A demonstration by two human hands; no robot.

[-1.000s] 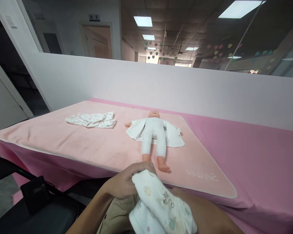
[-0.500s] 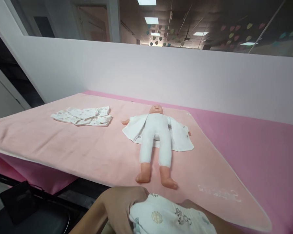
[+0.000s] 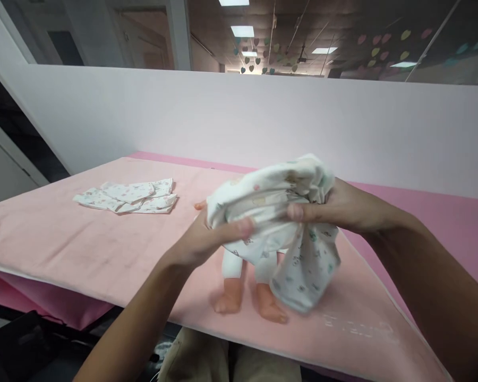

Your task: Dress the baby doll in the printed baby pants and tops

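Note:
Between my two hands hangs a white printed baby garment (image 3: 302,270), bunched and partly blurred; its exact cut does not show. My left hand (image 3: 213,239) grips its left side with the thumb on top. The right side is pinched in my right hand (image 3: 322,209), and a loose part drops below. Behind and under the cloth lies a baby doll (image 3: 229,294) on its back. Only its lower legs, feet and one small hand show clearly; the head and most of the body are hidden by the garment.
A folded white printed garment (image 3: 127,196) lies at the left on the pink mat (image 3: 83,244). The mat covers a darker pink surface (image 3: 434,228). A white wall (image 3: 239,116) with glass above it stands at the back. A black object (image 3: 16,339) is low at the left.
Both hands have risen from the table's front edge to above the doll, carrying the printed garment. It is now spread between them and covers the doll's head and trunk from view.

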